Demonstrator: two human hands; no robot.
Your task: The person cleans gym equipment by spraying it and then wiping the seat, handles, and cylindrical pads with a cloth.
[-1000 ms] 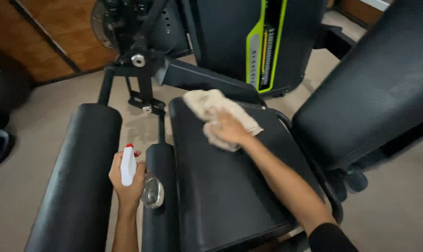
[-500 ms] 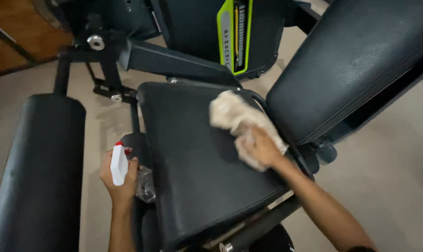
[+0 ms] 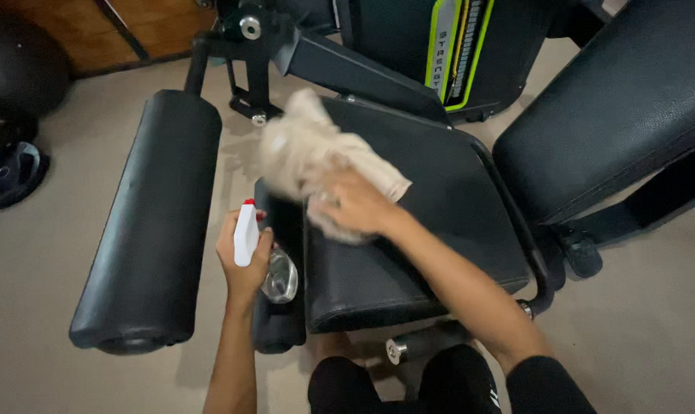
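Beige cloth [image 3: 301,149], crumpled and partly blurred, lying on the near-left part of the black padded seat [image 3: 439,207] of an exercise machine, pressed down under the right hand [image 3: 347,203]; the grip of this hand is flat and spread, fingers laid over the cloth with the palm on its near edge, and most of the fabric bunches out beyond the fingertips, toward the seat's far-left corner. Just left of this grip, and apart from it, the left hand [image 3: 244,257] is wrapped closed around a spray bottle [image 3: 259,253], whose white head with a red tip stands upright above the fist and whose clear body shows below the fingers. Under and beside the left hand lies a short black roller pad [image 3: 274,322], running alongside the seat's left edge. Farther left of that grip, a long black cylindrical pad [image 3: 152,222] extends away from the viewer across the beige floor [image 3: 654,337]. Right of the right-hand grip, beyond the seat's tubular frame, rises the black padded backrest [image 3: 623,107]. Ahead of both hands stand the dark steel arm [image 3: 347,69] of the machine and its weight stack housing [image 3: 455,46], edged in bright green. At the far left, a black ball [image 3: 18,65] rests near a wooden wall.
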